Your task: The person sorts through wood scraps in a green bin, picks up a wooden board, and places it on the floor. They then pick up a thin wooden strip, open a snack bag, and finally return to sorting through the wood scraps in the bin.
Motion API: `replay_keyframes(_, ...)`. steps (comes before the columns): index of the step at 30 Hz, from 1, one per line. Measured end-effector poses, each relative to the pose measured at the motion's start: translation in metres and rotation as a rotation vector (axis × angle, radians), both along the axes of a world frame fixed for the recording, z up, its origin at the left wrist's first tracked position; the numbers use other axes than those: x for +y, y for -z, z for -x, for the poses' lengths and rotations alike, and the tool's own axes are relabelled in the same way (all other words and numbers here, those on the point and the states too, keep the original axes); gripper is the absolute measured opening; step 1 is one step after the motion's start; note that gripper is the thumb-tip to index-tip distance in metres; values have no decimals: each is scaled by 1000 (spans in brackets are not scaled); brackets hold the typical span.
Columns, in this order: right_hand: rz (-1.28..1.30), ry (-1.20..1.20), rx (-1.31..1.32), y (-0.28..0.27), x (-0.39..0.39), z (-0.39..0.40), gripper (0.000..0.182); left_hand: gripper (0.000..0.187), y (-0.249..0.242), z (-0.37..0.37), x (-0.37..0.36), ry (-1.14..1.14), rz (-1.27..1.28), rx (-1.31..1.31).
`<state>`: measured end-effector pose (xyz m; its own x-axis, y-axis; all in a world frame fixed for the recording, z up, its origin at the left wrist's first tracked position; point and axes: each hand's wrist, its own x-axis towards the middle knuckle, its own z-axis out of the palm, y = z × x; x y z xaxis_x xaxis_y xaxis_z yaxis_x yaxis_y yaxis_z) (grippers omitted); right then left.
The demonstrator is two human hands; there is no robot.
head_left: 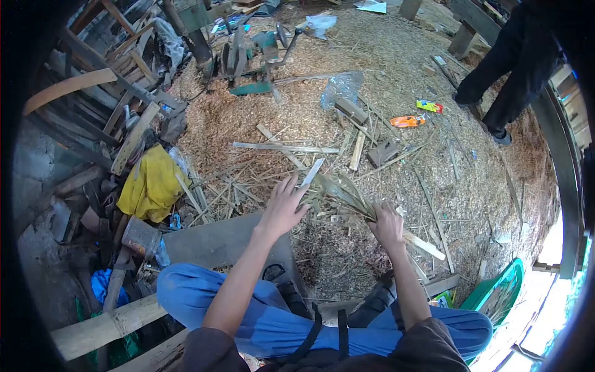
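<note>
My left hand (284,209) is stretched forward above the ground with its fingers spread, holding nothing. Just past its fingertips is a pale flat strip (313,171). On the other side, my right hand (388,227) has its fingers curled round the near end of a bundle of dry, greenish-brown strips (348,197). The bundle fans out toward the left hand, over the litter of shavings. A pale wooden stick (424,245) lies by my right wrist. Below my left forearm is a grey board (214,243), beside my blue-trousered legs.
Wood shavings and thin sticks cover the ground. A green metal machine with a crank (257,65) stands ahead. A yellow cloth (150,186) and scrap wood lie left. Orange packaging (408,121) and a wooden block (383,153) are ahead right. A person in dark trousers (505,59) stands far right.
</note>
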<state>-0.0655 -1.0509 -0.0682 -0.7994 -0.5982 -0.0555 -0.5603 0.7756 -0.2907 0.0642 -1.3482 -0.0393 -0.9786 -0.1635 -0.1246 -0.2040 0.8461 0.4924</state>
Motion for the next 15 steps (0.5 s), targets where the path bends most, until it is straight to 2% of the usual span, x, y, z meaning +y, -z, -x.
replay_keyframes(4, 28, 87, 6, -8, 1, -5, 48, 56, 4, 14, 12, 74, -25, 64)
replay_keyframes(6, -60, 114, -82, -2, -2, -8, 52, 55, 10, 17, 15, 97, -6, 76)
replay_keyframes(7, -66, 59, 33, 4, -2, -10, 55, 55, 12, 18, 17, 104, -12, 80)
replay_keyframes(8, -71, 2, 148, 12, -1, -9, 58, 54, 13, 18, 17, 109, 1, 72)
replay_keyframes(9, -83, 36, 23, 24, -1, -5, 57, 54, 14, 17, 17, 116, 15, 63)
replay_keyframes(12, -143, 134, 116, 84, 7, 2, 55, 52, 14, 10, 13, 145, 39, 65)
replay_keyframes(13, -242, 156, 12, 88, 4, 8, 67, 50, 12, 7, 12, 131, 19, 46)
replay_keyframes(15, -214, 195, -21, 84, -1, 3, 73, 50, 3, 0, 11, 101, 16, 0)
